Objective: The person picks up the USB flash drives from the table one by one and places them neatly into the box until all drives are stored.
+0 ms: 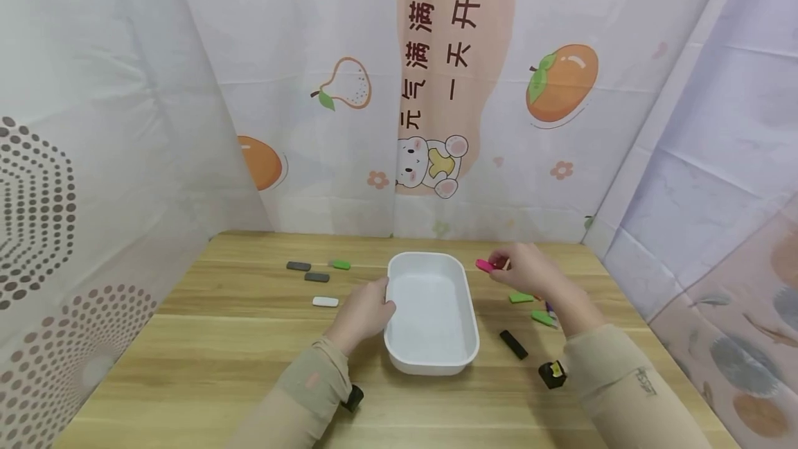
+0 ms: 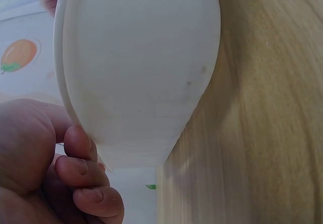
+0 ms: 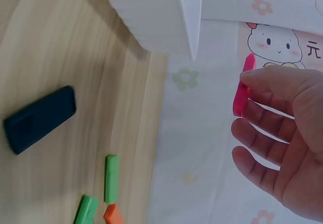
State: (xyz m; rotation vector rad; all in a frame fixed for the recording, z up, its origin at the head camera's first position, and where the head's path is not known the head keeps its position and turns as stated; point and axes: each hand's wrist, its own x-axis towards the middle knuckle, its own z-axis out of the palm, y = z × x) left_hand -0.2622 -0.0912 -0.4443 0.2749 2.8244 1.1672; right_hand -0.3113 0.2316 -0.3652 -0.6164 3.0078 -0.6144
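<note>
A white rectangular tray (image 1: 431,317) with rounded corners sits on the wooden table, its inside bare. My left hand (image 1: 364,309) grips the tray's left rim; in the left wrist view the curled fingers (image 2: 90,166) lie against its outer wall. To the right of the tray's far end, above the table, my right hand (image 1: 526,267) pinches a pink USB stick (image 3: 244,88) between thumb and index finger. The other right fingers are loosely bent. Below that hand lie a green USB stick (image 1: 521,298), a second green stick (image 1: 544,319) and a black stick (image 1: 514,344).
Left of the tray lie two dark grey sticks, one farther out (image 1: 298,266) and one nearer (image 1: 316,277), with a green stick (image 1: 340,265) and a white stick (image 1: 325,302). An orange piece (image 3: 114,214) lies by the green ones. Printed curtains (image 1: 312,179) stand behind the table.
</note>
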